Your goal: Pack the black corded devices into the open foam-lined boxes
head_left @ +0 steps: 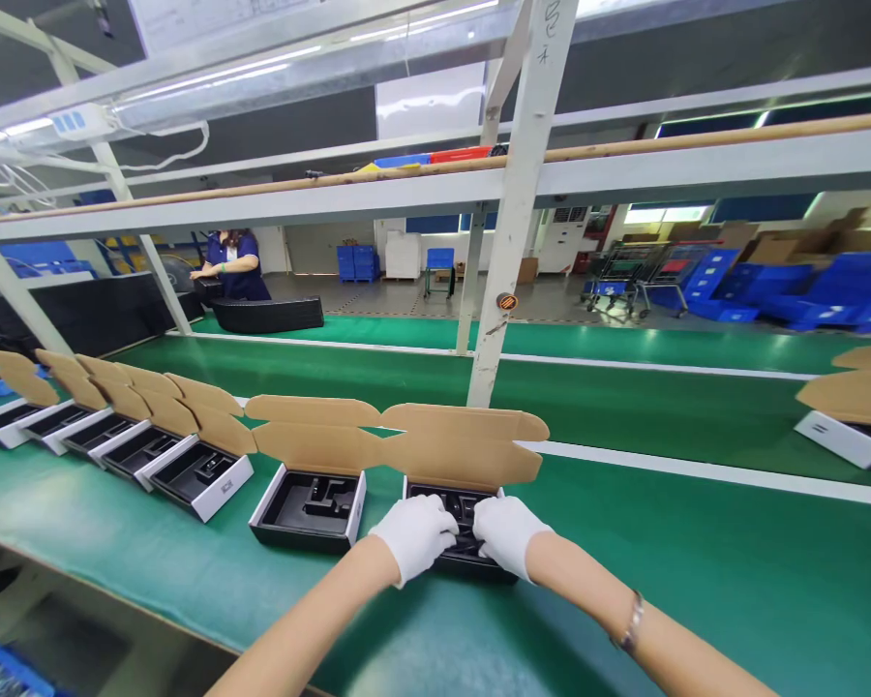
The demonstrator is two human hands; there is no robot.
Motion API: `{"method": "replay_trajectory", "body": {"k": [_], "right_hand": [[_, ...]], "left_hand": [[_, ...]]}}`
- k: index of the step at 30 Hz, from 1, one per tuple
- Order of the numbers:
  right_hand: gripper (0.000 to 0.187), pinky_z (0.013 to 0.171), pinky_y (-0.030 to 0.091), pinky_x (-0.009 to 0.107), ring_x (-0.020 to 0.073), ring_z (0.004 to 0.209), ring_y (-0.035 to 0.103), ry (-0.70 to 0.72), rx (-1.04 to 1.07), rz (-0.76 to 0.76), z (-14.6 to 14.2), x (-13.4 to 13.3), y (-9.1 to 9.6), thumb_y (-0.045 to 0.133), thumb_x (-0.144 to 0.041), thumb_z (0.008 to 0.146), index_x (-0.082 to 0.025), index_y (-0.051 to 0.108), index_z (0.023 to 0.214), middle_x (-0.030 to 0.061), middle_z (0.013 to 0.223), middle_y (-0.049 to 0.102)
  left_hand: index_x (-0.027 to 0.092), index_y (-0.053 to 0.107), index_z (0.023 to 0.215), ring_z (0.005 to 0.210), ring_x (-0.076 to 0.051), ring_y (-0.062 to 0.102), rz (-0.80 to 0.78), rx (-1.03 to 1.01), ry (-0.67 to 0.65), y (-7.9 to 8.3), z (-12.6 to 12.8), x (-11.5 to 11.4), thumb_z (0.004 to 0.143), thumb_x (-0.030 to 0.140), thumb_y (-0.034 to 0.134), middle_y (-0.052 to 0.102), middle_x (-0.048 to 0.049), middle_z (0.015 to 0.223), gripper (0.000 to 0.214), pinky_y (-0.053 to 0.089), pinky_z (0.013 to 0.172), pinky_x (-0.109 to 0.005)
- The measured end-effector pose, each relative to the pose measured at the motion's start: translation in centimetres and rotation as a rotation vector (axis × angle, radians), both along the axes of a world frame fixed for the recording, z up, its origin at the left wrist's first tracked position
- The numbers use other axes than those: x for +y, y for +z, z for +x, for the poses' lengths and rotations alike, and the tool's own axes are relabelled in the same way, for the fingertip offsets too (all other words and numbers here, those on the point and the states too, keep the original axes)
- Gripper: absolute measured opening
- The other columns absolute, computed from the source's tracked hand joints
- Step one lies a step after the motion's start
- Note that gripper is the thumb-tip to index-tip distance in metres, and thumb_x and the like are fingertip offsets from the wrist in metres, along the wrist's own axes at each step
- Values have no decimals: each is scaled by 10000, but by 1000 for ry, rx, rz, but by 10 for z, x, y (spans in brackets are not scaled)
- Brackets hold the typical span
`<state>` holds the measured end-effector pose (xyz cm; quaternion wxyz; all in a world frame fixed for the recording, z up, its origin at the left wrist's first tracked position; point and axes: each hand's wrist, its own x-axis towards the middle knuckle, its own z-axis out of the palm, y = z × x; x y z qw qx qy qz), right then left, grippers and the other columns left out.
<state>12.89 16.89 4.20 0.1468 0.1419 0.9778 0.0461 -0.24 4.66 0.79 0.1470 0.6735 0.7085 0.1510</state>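
Note:
My left hand [413, 535] and my right hand [506, 534], both in white gloves, reach into an open white cardboard box [454, 487] with a kraft-brown inner lid [463, 455] raised behind it. Their fingertips meet over a black moulded insert [465, 513] inside the box, and they hide most of it. I cannot tell whether they grip anything. Just left of my left hand stands a similar open box [309, 513] with a black recessed insert. A bracelet circles my right wrist [631, 621].
Several more open boxes [203, 481] line the green workbench belt [697, 552] to the left, and another box [846, 439] sits at the right edge. Steel rack uprights [523, 194] rise behind. Farther back, a co-worker [232, 266] stands by black trays [267, 313], with blue crates [827, 295] to the right.

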Motion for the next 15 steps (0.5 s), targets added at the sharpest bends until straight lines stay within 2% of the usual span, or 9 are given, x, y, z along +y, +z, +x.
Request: {"method": "replay_trajectory", "body": {"k": [2,5,7,9,12,15], "right_hand": [[96,677,465,338,299,816,684,-9,-30,-25,-4,4,-1,703,-187,768,-131,773,803,129,826,706],[172,650,476,333,283,786,691,-13,-44,-83,0,6,4,643,-279,831,-167,774,835,109,842,720],[261,655,490,334,279,827,686,6,6,-130,5,0,5,622,-403,856,-201,761,946,98,931,724],[315,697,509,351,292,881,676,24,79,-154,11,-11,0,673,-437,815,-208,737,1021,99,986,719],[251,762,529,381,299,890,676,3,161,-143,28,-24,-17,720,-245,762,-185,728,1006,107,968,723],[285,787,542,408,300,898,681,-96,200,-142,61,-12,-32,667,-174,783,-195,715,1063,104,992,726]], "left_hand": [[170,715,931,910,-300,622,34,133,-12,-10,5,-9,970,452,411,691,-127,983,416,464,801,-435],[167,685,960,818,-279,624,84,266,-41,-22,9,-22,929,557,471,697,-103,907,446,473,769,-427],[179,662,964,779,-254,623,126,324,-46,-27,11,-26,916,519,530,701,-71,881,368,485,754,-407],[191,647,948,800,-241,628,180,370,-44,-30,14,-26,913,449,568,702,-45,876,272,498,773,-394],[180,631,1030,1013,-261,628,278,421,-38,-29,19,-32,905,406,601,700,-68,1068,260,491,931,-416],[177,573,1230,1168,-289,586,397,502,32,-32,6,-64,907,436,592,628,-106,1302,414,446,1041,-458]]}}
